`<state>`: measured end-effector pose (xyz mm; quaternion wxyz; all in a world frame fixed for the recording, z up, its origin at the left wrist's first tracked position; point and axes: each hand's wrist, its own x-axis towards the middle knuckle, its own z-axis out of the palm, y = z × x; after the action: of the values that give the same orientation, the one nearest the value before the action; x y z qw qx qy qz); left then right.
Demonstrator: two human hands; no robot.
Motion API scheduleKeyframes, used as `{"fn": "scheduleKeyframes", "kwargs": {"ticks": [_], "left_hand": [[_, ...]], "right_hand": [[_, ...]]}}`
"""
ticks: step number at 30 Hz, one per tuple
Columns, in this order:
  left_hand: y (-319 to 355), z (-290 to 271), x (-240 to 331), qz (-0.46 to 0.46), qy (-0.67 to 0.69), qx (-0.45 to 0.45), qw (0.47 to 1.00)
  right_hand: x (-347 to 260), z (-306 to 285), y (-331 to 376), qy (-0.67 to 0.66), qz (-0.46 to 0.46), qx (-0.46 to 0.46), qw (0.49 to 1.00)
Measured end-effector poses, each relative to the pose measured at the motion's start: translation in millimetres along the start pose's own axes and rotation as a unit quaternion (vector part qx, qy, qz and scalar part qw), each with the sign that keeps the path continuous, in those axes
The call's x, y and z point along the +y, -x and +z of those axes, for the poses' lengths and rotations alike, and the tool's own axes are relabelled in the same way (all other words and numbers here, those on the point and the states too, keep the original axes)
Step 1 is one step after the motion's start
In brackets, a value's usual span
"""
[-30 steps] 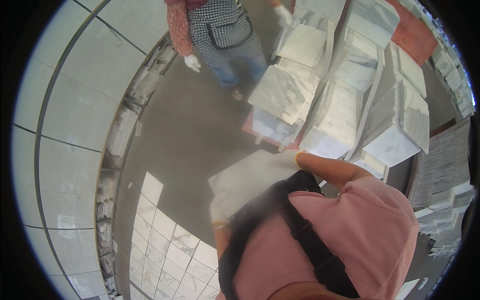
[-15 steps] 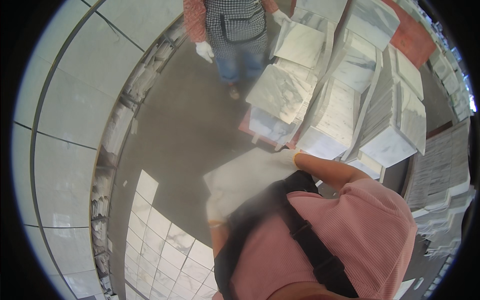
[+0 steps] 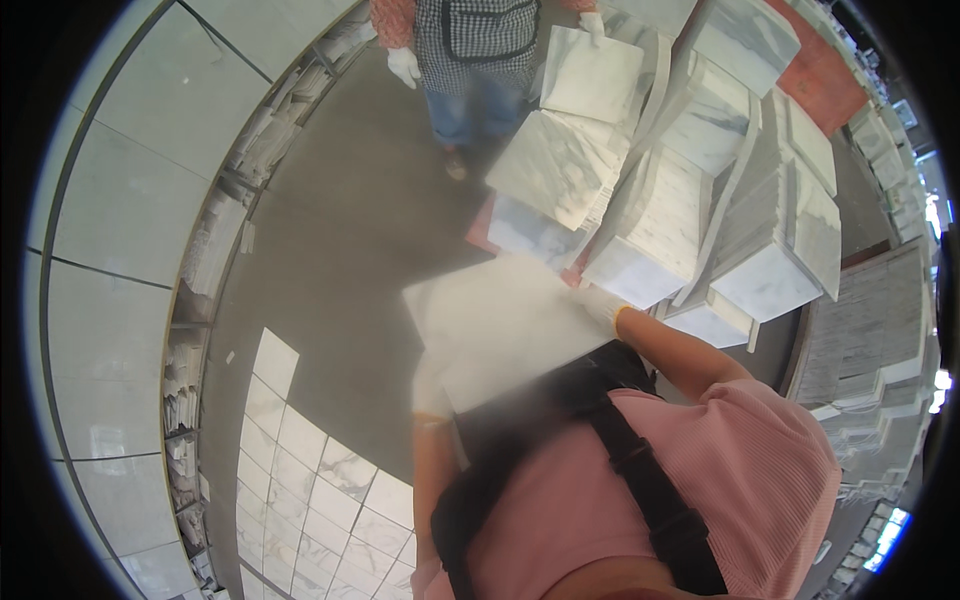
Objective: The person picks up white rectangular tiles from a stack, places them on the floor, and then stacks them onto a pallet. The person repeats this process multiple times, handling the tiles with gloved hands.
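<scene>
A square pale stone tile (image 3: 510,320), partly hazy in the picture, is held in front of my body. My left hand (image 3: 432,388), in a white glove, grips its left edge. On the right edge is my gloved right hand (image 3: 600,307), closed around the tile's side. Blur hides the exact finger positions of both hands. Just beyond my right hand stands a stack of grey-veined marble tiles (image 3: 550,165), its top tile lying at an angle.
Across the floor (image 3: 330,220) a person in a checked apron (image 3: 480,45) has one gloved hand (image 3: 592,22) at a tile (image 3: 592,75) on the stacks. More tile stacks (image 3: 655,215) stand at right. Tiles laid in a grid (image 3: 315,480) cover floor at lower left; a rack (image 3: 190,380) lines the left.
Both my hands have moved the tile out from my body, so more of its face and my left forearm show. The other person's hand has come over a tile on the stacks.
</scene>
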<state>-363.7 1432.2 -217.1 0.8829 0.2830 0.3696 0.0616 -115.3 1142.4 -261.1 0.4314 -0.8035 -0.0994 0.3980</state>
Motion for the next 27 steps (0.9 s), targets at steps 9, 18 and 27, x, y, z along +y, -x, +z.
{"fn": "scheduleKeyframes", "kwargs": {"ticks": [9,18,27], "left_hand": [[-64.9,89.8,10.2,-0.052,-0.165,-0.085,0.981],[-249.9,181.4,15.8,0.054,-0.727,-0.083,0.680],[-433.6,283.7,-3.1,0.010,-0.792,-0.064,0.607]], "right_hand": [[18.7,-65.1,28.0,-0.077,0.071,0.120,0.987],[47.6,-117.0,-89.0,-0.318,0.151,0.252,0.902],[55.8,-172.6,-213.2,-0.442,0.154,0.362,0.806]]}}
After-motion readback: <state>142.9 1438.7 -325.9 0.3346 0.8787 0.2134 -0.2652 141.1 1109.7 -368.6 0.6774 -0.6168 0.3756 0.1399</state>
